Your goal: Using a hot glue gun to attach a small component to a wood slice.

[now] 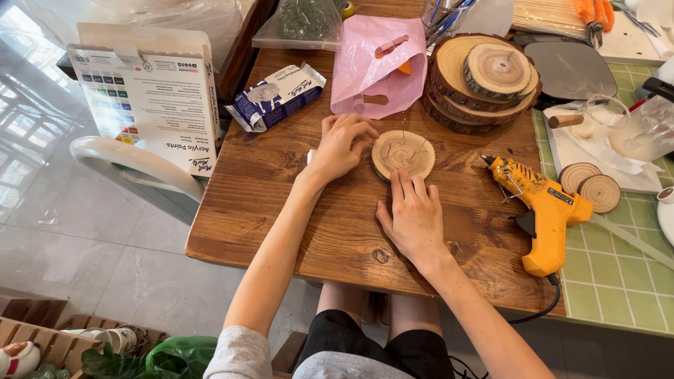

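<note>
1. Wood slice (403,154), round with a bark edge and a few thin lines across its pale face, lies flat on the brown wooden table (281,210) between the two hands.
2. Left hand (342,145) rests just left of the slice, fingers curled, with the fingertips touching its upper left rim; it grips nothing.
3. Right hand (413,216) lies palm down just below the slice, fingers spread flat, their tips touching the lower edge; it also grips nothing.
4. Beyond the left hand, further up the table, sits a pink plastic bag (376,67) with small wooden and orange pieces showing inside.
5. Left of that bag, up and left of the left hand, lies a blue and white wrapped pack (275,95).
6. Up and right of the slice, past both hands, stands a stack of larger wood slices (483,81), the smallest on top.
7. Right of the right hand lies a yellow glue gun (540,210), nozzle towards the slice, its black cord hanging off the near table edge.
8. Just beyond the gun, two small wood rounds (590,186) lie side by side, overlapping slightly, at the edge of a white sheet.
9. Far left of the left hand, off the table, a white paint-set box (151,91) leans on a white chair (137,165).
</note>
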